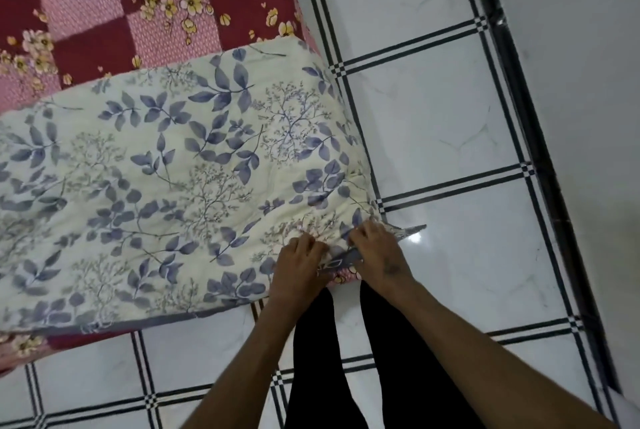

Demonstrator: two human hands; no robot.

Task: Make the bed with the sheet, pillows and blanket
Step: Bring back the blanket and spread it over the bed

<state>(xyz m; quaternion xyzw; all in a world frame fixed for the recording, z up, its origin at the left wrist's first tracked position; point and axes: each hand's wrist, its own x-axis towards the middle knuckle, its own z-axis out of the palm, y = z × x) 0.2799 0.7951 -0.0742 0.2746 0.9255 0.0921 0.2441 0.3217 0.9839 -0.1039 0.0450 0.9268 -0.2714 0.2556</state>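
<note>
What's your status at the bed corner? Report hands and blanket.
Left hand and right hand both pinching the blanket at the near corner. Blanket spread flat over the sheet. Nothing in the way.

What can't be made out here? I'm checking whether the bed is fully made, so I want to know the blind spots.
- Pillows: none in the head view; the bed runs past the top and left edges.
- Blanket corner: covered by the left hand and right hand gripping it.
- Sheet tuck: the bed's near side is hidden under the blanket.
- Feet: cut off by the bottom edge.
</note>
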